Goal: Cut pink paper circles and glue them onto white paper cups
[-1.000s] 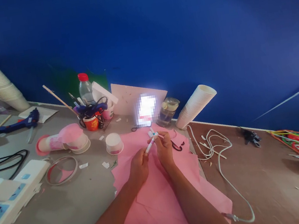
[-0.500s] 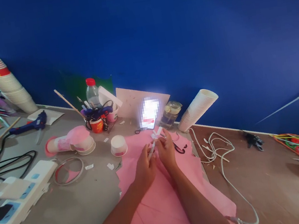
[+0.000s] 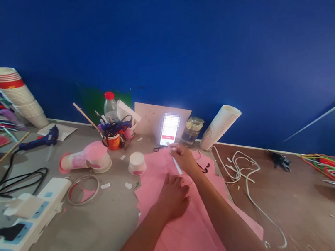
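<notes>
My right hand (image 3: 183, 156) is at the far edge of the pink paper (image 3: 184, 240), its fingertips close to the lower end of a lit phone (image 3: 168, 138). From its closed fingers a narrow white paper strip (image 3: 177, 166) slants down over the pink sheet. My left hand (image 3: 172, 196) rests palm down on the paper, nearer to me, with loosely bent fingers apart and nothing seen in them. Dark-handled scissors (image 3: 204, 169) lie partly hidden beyond my right wrist. A small white paper cup (image 3: 137, 163) stands upside down at the pink sheet's left edge.
A power strip (image 3: 39, 216), tape ring (image 3: 83, 190) and blue glue gun (image 3: 42, 138) lie left. Behind are a red-capped bottle (image 3: 110, 106), a glass jar (image 3: 192, 130) and leaning stacked cups (image 3: 221, 126). A white cable (image 3: 250, 197) loops on the right.
My hands have parted. The left has drawn back and come down on the pink paper, while the right has reached toward the phone with the white strip. The view has shifted slightly.
</notes>
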Available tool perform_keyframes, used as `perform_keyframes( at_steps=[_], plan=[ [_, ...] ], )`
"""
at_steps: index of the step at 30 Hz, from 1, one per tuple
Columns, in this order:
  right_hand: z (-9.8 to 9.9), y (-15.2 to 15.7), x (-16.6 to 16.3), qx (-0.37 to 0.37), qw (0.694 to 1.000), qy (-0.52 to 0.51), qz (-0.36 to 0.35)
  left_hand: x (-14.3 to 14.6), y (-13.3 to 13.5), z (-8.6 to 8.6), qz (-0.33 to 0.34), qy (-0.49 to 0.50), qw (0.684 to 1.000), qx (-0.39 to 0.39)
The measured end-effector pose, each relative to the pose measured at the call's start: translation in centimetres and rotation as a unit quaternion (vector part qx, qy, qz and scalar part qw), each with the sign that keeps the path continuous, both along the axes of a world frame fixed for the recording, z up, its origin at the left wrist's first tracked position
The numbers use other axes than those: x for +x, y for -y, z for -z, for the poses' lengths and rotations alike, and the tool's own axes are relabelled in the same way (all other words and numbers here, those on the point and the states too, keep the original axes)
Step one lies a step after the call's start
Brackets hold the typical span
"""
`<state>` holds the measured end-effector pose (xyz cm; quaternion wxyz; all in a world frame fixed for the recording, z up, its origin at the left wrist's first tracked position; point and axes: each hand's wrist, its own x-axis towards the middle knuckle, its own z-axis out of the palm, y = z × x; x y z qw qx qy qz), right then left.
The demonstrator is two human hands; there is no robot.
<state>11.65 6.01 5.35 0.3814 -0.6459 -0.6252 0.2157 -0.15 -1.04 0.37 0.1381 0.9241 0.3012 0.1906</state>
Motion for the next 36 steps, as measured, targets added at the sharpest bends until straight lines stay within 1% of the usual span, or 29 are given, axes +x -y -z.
perform_keyframes(
  at_steps=[3,7,9,11,14,17,21,24,27,31,36],
  plan=[
    [-0.2,-1.0,-2.0,-0.021,0.998,0.036,-0.042,-0.1,0.1,0.0,0.005,-0.012,1.0,0.007],
    [0.6,-2.1,-4.6,-0.022,0.996,0.062,-0.066,-0.2,0.2,-0.2,0.007,-0.007,1.0,0.0],
    [1.0,-2.3,-5.3,-0.02,0.995,0.071,-0.071,-0.1,0.2,-0.2,0.01,-0.008,1.0,-0.002],
    [1.2,-2.1,-5.2,-0.014,0.994,0.079,-0.069,-0.1,0.1,-0.2,0.014,-0.013,1.0,-0.003],
    [1.1,-1.1,-3.6,-0.004,0.994,0.093,-0.058,0.0,0.0,0.0,0.009,-0.03,0.999,-0.003],
    [1.2,0.4,-0.3,-0.005,0.993,0.117,-0.013,0.2,-0.2,0.3,0.0,-0.038,0.999,0.0],
    [2.1,2.7,4.4,-0.021,0.986,0.155,0.054,0.3,-0.3,0.4,0.009,-0.033,0.999,-0.002],
    [2.8,4.1,6.4,-0.031,0.98,0.185,0.071,0.4,-0.3,0.5,-0.022,-0.022,0.999,-0.007],
    [3.2,5.0,6.9,-0.045,0.974,0.209,0.069,0.5,-0.4,0.7,-0.051,-0.02,0.998,-0.013],
    [3.1,5.7,6.6,-0.062,0.968,0.239,0.047,0.4,-0.4,0.4,-0.065,-0.021,0.997,-0.019],
    [3.2,6.0,6.1,-0.078,0.962,0.259,0.033,0.2,-0.6,-0.1,-0.081,-0.009,0.995,-0.048]
  ],
)
